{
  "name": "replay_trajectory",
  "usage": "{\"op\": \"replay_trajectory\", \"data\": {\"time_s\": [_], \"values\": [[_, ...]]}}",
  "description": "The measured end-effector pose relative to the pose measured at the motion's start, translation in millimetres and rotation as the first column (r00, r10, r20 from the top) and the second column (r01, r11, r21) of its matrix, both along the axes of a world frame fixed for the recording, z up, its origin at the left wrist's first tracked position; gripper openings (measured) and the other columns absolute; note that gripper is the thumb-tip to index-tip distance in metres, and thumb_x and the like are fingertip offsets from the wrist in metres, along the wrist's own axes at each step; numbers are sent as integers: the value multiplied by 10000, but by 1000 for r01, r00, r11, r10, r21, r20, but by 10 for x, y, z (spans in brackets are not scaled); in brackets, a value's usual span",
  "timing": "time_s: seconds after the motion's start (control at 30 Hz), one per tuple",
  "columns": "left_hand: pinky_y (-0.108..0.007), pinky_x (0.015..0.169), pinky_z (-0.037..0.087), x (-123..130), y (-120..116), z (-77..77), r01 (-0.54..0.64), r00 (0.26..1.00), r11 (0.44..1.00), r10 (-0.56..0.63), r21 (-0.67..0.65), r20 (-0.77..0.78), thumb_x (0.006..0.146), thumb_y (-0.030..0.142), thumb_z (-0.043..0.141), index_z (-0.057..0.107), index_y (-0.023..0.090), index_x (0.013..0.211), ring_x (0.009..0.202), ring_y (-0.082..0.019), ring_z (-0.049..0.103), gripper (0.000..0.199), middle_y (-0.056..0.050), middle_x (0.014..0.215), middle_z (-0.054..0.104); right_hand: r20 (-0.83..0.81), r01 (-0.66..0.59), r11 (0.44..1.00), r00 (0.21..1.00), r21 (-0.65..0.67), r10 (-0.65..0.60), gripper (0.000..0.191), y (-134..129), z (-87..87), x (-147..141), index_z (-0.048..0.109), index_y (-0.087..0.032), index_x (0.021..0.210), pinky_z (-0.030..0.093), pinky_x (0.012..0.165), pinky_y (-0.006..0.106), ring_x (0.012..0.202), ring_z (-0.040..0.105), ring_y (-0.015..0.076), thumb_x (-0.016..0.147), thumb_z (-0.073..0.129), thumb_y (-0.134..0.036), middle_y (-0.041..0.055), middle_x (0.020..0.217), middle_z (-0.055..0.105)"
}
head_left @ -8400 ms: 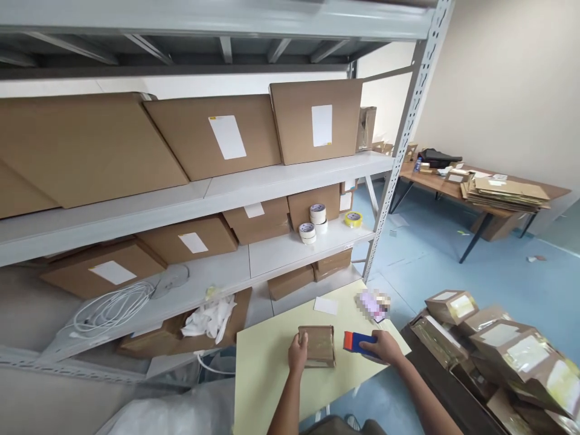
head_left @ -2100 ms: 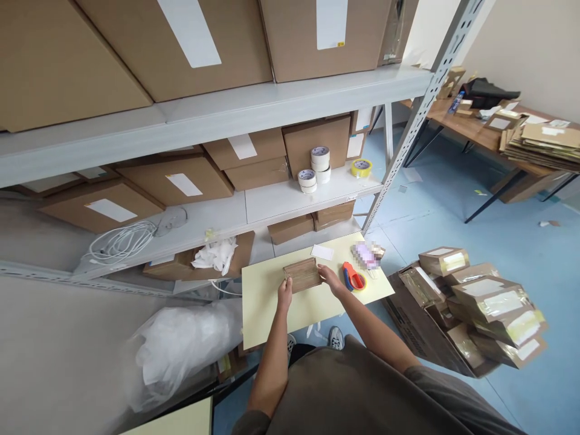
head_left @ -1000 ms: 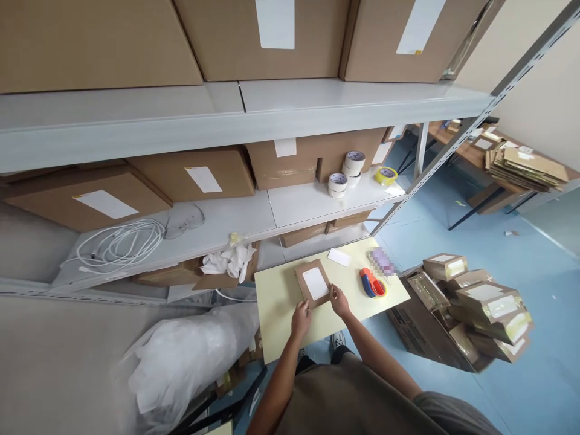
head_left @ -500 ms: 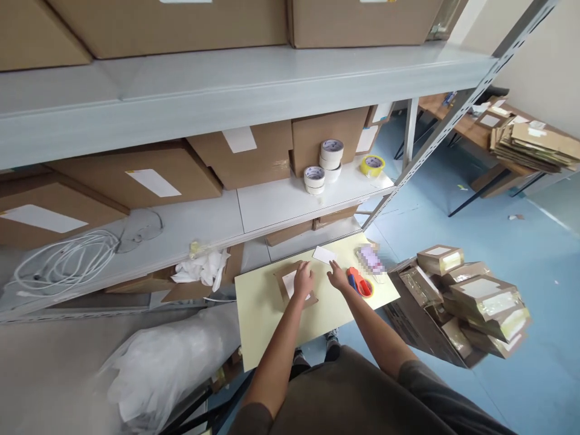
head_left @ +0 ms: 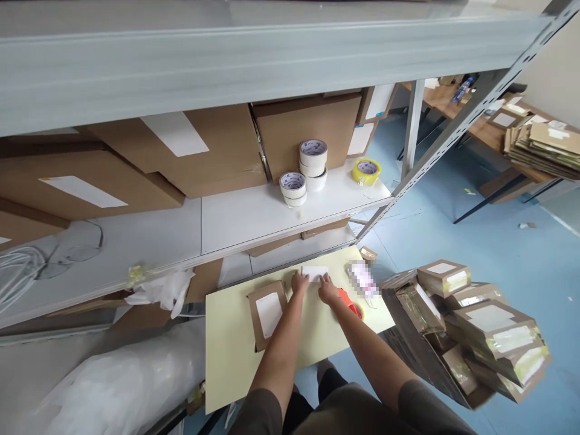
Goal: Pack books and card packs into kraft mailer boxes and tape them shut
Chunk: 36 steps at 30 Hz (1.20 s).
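Two hands of mine are touching a white card point(head_left: 315, 271) that is lying near the far edge of the pale yellow table point(head_left: 222, 362). My left hand point(head_left: 299, 282) is keeping its fingers at the card's left end, my right hand point(head_left: 327, 291) at its right end; whether they are pinching it or only pressing on it, I cannot tell. Nearer me, to the left, a small cardboard box point(head_left: 277, 287) is lying with its white label point(head_left: 269, 314) facing up, too blurred to read. A red tape dispenser point(head_left: 348, 298) is sitting just beside my right hand. Up on the shelf point(head_left: 240, 220), white tape rolls point(head_left: 312, 163) are standing near a yellow tape roll point(head_left: 367, 179), their cores showing blue print too small to read. Farther left, a carton point(head_left: 104, 169) is bearing a yellow-cornered label point(head_left: 86, 191). On my right, taped parcels point(head_left: 489, 320) with white labels are filling a big carton point(head_left: 421, 365).
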<state>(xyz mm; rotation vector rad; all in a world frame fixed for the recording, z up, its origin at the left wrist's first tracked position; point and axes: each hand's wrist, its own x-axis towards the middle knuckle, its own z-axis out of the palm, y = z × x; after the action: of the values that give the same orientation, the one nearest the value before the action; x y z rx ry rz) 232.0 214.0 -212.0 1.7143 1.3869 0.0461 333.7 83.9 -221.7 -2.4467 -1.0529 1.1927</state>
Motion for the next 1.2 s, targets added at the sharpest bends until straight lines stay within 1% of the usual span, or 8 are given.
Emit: {"op": "replay_trajectory", "data": {"time_s": [0.17, 0.43, 0.57, 0.73, 0.93, 1.03, 1.13, 1.2], "values": [[-369, 921, 501, -26, -188, -75, -163, 973, 984, 149, -66, -178, 849, 281, 700, 739, 180, 1016, 1074, -305, 736, 198, -165, 1091, 797, -14, -54, 997, 998, 57, 55, 874, 108, 45, 141, 343, -291, 1677, 404, 1217, 512, 1623, 275, 296, 845, 558, -131, 83, 1758, 296], [-444, 959, 513, -66, -248, -10, -224, 971, 969, 213, -102, -107, 809, 235, 672, 778, 178, 881, 1065, -346, 744, 140, -180, 1073, 807, 13, -135, 983, 991, 127, 135, 820, 18, 66, 131, 384, -219, 1661, 390, 1236, 465, 1615, 293, 290, 860, 528, -116, 101, 1726, 372], [-462, 998, 517, -107, -238, 84, -247, 968, 965, 243, -83, -63, 817, 227, 653, 781, 189, 914, 1097, -335, 740, 165, -150, 1069, 811, 46, 65, 963, 996, 262, -80, 710, -9, 102, 247, 481, -129, 1596, 389, 1246, 427, 1527, 446, 308, 892, 546, -190, 173, 1639, 492], [-404, 935, 562, -191, -247, 202, -265, 951, 958, 278, -105, 135, 828, 275, 666, 773, 167, 930, 986, -285, 765, 183, -121, 965, 811, -72, 335, 901, 942, 276, -328, 608, 30, 148, 454, 603, -205, 1468, 536, 1067, 404, 1250, 683, 286, 871, 610, -315, 134, 1400, 697], [-337, 817, 598, -299, -328, 336, -218, 944, 965, 246, -145, 221, 849, 341, 695, 769, 152, 1003, 864, -225, 767, 255, -96, 923, 812, -207, 398, 840, 916, 369, -343, 433, 14, 355, 556, 742, -209, 1041, 572, 834, 371, 904, 714, 265, 844, 658, -585, 84, 966, 787], [-336, 846, 592, -354, -352, 425, -201, 953, 970, 226, -136, 202, 846, 280, 721, 759, 169, 1101, 881, -216, 768, 280, -85, 944, 816, -209, 415, 788, 910, 455, -359, 473, -18, 517, 547, 721, -219, 895, 564, 832, 371, 918, 702, 278, 828, 647, -681, 101, 965, 776], [-362, 964, 563, -383, -346, 552, -148, 984, 989, 149, -14, 100, 815, 199, 753, 674, 215, 1356, 1027, -228, 761, 547, -100, 1171, 796, -190, 376, 734, 926, 566, -327, 469, -66, 699, 541, 700, -234, 812, 549, 889, 379, 1030, 697, 294, 829, 644, -699, 132, 1114, 758], [-385, 1050, 532, -362, -322, 656, -73, 994, 993, 66, 90, 86, 798, 166, 758, 586, 242, 1488, 1189, -249, 717, 715, -125, 1404, 703, -238, 372, 728, 928, 575, -287, 465, -117, 820, 550, 685, -239, 762, 549, 854, 374, 982, 695, 285, 830, 649, -698, 116, 1044, 759]]}}
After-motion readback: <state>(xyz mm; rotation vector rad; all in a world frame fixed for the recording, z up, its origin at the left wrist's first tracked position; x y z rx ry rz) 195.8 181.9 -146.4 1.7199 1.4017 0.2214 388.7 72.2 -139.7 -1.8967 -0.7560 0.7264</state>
